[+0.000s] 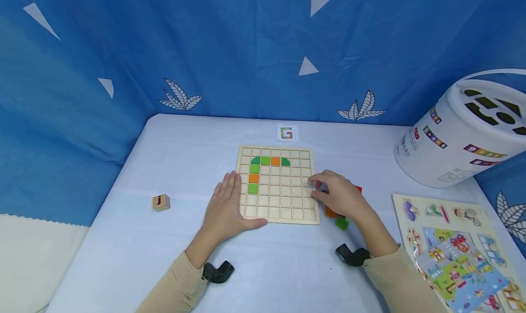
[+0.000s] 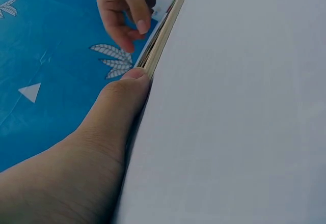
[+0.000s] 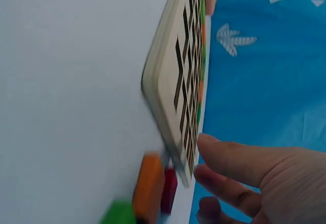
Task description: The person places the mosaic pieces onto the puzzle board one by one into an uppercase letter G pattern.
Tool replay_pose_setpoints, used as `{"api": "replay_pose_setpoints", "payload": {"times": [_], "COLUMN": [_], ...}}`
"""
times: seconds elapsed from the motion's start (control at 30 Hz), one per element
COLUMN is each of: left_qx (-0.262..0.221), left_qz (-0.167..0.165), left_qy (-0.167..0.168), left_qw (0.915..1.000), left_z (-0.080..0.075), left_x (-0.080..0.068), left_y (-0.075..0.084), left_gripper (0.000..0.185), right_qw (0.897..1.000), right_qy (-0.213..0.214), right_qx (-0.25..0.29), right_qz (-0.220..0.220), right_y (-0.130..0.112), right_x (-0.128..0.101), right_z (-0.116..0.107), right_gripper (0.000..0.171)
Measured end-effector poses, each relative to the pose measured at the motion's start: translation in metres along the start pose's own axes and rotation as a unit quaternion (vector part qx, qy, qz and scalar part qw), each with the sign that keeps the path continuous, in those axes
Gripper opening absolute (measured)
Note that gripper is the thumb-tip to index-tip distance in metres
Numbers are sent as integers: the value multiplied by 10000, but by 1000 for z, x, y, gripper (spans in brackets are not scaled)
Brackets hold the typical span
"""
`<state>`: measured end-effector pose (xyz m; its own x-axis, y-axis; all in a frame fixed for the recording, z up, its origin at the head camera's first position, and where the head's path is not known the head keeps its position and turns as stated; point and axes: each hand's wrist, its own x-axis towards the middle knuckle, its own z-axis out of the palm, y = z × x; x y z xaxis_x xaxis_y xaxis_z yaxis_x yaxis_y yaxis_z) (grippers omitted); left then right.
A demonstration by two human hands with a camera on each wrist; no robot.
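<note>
A wooden grid board (image 1: 296, 214) lies on the white table. Coloured pieces form a top row and a left column on it: dark green rounded corners (image 1: 285, 161), light green squares (image 1: 255, 168) and orange squares (image 1: 276, 161). My left hand (image 1: 223, 208) lies with straight fingers along the board's left edge, its thumb (image 2: 119, 102) against the near edge. Over the right edge hovers my right hand (image 1: 339, 192), fingers loosely bent, thumb and forefinger apart with nothing seen between them. Beneath it are loose orange (image 3: 148, 183), red (image 3: 169, 191) and green (image 1: 342, 223) pieces, partly hidden.
Behind the board lies a small pattern card (image 1: 287, 133). A wooden letter cube (image 1: 161, 202) sits at the left. On the right stand a white bucket (image 1: 444, 153) with a shape-cut lid and, nearer, a picture board (image 1: 400, 203) under printed sheets (image 1: 462, 272).
</note>
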<state>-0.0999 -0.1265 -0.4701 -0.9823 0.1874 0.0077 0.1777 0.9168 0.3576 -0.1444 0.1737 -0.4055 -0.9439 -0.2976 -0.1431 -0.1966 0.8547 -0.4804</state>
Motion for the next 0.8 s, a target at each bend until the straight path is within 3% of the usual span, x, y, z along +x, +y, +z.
{"api": "replay_pose_setpoints", "payload": {"times": [0.3, 0.8], "left_qx": [23, 25], "left_qz": [15, 19], "left_qy": [0, -4], "left_qw": [10000, 10000], "left_z": [0, 1], "left_x": [0, 1], "left_y": [0, -1], "left_gripper": [141, 143], "right_qw": [9989, 9989], "right_qy": [-219, -384], "right_qx": [-19, 208], "right_qz": [410, 182], "right_y": [27, 41], "right_x": [-10, -7], "right_z": [-13, -11], "right_gripper": [39, 29]}}
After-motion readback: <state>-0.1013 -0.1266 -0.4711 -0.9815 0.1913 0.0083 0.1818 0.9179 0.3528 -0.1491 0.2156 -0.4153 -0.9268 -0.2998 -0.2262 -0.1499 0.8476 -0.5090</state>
